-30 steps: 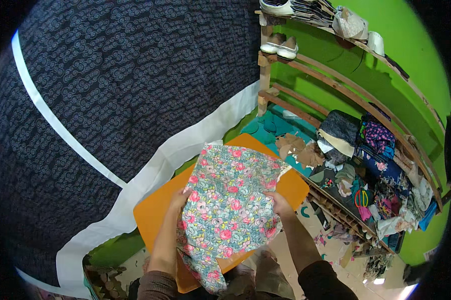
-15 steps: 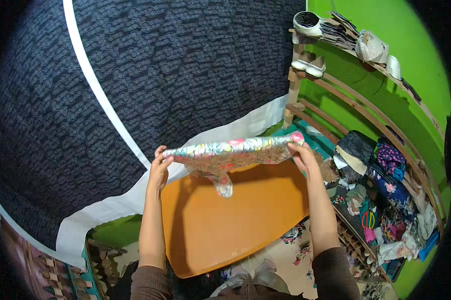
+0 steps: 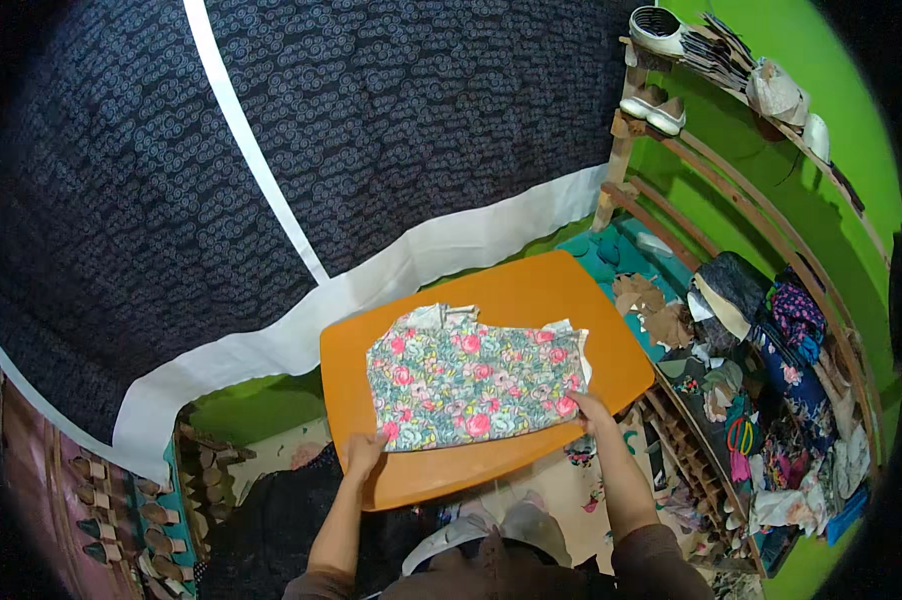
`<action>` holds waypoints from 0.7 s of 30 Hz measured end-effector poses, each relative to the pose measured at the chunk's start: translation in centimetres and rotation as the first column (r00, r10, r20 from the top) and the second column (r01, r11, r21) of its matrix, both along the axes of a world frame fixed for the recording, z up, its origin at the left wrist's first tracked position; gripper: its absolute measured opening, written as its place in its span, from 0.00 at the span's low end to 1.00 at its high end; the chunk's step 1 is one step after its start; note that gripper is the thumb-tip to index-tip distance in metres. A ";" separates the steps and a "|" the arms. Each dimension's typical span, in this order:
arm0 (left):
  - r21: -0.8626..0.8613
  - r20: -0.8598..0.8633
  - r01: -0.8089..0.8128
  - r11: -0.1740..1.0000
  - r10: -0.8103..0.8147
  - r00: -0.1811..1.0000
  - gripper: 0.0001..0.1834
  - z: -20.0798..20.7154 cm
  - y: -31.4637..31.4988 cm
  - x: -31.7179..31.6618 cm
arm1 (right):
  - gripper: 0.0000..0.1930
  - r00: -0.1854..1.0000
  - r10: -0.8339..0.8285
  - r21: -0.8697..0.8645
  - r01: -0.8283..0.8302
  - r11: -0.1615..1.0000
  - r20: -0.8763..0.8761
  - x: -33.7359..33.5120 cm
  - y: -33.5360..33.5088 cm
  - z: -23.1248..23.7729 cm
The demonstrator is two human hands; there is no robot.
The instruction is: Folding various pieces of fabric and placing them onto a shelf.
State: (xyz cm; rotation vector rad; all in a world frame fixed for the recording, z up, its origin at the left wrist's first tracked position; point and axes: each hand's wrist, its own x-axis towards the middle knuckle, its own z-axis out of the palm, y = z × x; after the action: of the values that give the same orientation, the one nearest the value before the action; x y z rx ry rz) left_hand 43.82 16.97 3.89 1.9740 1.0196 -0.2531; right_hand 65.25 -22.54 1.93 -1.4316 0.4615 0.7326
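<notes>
A floral cloth (image 3: pixel 471 390) with pink roses on a grey-green ground lies spread on an orange tabletop (image 3: pixel 531 290). Its far edge is uneven, and white bits of its underside show at the far left and right corners. My left hand (image 3: pixel 364 452) pinches the near left corner. At the near right edge, my right hand (image 3: pixel 591 410) grips the cloth between thumb and fingers. Both fingertips are partly hidden by the hands themselves.
A wooden rack on the right holds shoes (image 3: pixel 653 108) and heaped fabrics (image 3: pixel 799 320). Scissors with coloured handles (image 3: pixel 739 436) hang near it. Brown scraps (image 3: pixel 656 310) lie beside the table. A dark patterned curtain (image 3: pixel 421 130) hangs behind. More shoes (image 3: pixel 161 540) stand at the lower left.
The cloth was held up edge-on above the table; now it lies flat on the tabletop. Both hands came down and nearer to me, still at its two sides.
</notes>
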 end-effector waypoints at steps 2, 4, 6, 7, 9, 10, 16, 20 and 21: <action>0.168 0.160 -0.038 0.985 0.011 0.987 0.19 -0.8 -0.9 -0.8 | 0.15 0.989 -0.122 0.069 0.117 0.991 0.080 0.4 0.6 -0.1; 0.256 0.318 -0.092 0.962 0.006 0.948 0.18 -0.7 -1.5 -1.6 | 0.15 0.966 -0.174 0.193 0.136 0.972 0.193 -0.2 0.1 -0.1; 0.293 0.314 -0.091 0.952 -0.006 0.950 0.17 -2.3 -2.0 -4.3 | 0.18 0.958 -0.148 0.048 0.141 0.989 0.246 -1.7 0.0 2.6; 0.327 0.309 -0.077 0.942 -0.030 0.950 0.16 -3.2 -2.2 -5.4 | 0.18 0.958 -0.144 0.048 0.136 0.989 0.246 -1.8 -0.3 1.1; 0.572 0.181 -0.031 0.819 -0.089 0.980 0.18 -2.3 -4.5 -5.3 | 0.25 0.838 0.134 -0.642 0.291 0.709 0.528 -2.9 -1.3 0.0; 0.659 0.248 -0.039 0.752 -0.169 0.954 0.21 -2.1 -4.7 -5.3 | 0.27 0.833 0.147 -0.712 0.347 0.611 0.533 -3.5 -0.4 0.4; 0.785 0.150 0.367 0.499 -0.729 0.668 0.29 0.2 -10.9 0.2 | 0.25 0.381 0.787 -0.871 0.287 0.399 0.486 -8.8 10.0 0.7; 0.818 0.123 0.398 0.415 -0.803 0.583 0.31 -2.7 -11.6 1.9 | 0.25 0.199 0.902 -0.923 0.120 0.366 0.383 -11.4 13.1 -1.6; 0.818 0.124 0.400 0.414 -0.805 0.581 0.31 -3.3 -11.2 1.5 | 0.25 0.202 0.901 -0.923 0.121 0.365 0.383 -11.3 12.7 -1.9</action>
State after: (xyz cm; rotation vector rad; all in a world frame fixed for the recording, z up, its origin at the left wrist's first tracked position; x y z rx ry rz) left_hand 45.33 5.72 0.62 2.8973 -0.1338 0.3532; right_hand 53.95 -9.88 0.06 -2.7597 -0.8390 -0.0892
